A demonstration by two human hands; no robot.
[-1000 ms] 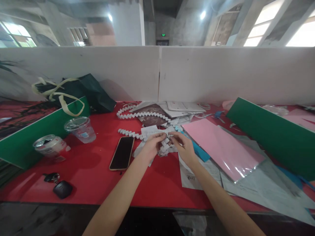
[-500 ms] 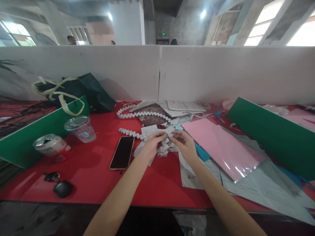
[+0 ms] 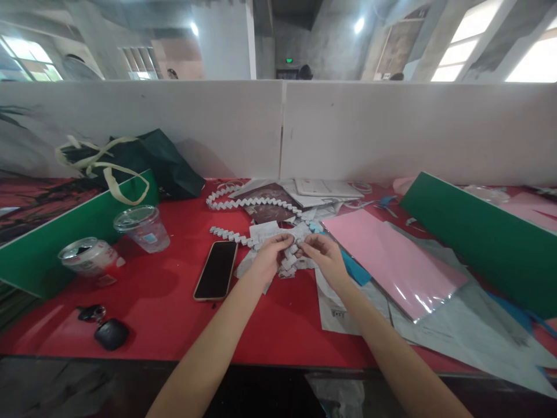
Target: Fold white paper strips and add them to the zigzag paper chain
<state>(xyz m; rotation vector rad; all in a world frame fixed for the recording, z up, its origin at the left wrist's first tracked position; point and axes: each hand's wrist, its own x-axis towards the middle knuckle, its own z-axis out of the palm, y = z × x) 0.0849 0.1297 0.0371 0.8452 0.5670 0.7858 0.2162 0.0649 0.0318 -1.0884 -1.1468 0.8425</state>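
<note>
A zigzag chain of folded paper point(image 3: 265, 201) curves over the red table and papers, and a part of it lies between my hands. My left hand point(image 3: 272, 252) pinches the folded paper chain with thumb and fingers. Close beside it on the right, my right hand point(image 3: 322, 252) is closed on the same chain at its fingertips. A woven end of the chain point(image 3: 288, 264) hangs below the fingers. Small paper scraps point(image 3: 266, 231) lie under and behind the hands. The exact folds at the fingertips are too small to tell.
A phone point(image 3: 216, 271), a clear cup point(image 3: 143, 228), a can point(image 3: 92, 261) and black keys point(image 3: 111, 334) are on the left. Right of the hands are a pink packet point(image 3: 394, 258) and loose papers. Green dividers point(image 3: 483, 249) flank the red table point(image 3: 278, 325); a dark bag point(image 3: 167, 165) stands behind.
The fingers of my right hand have shifted slightly left and down at the chain. Behind the partition, the heads of people have changed position.
</note>
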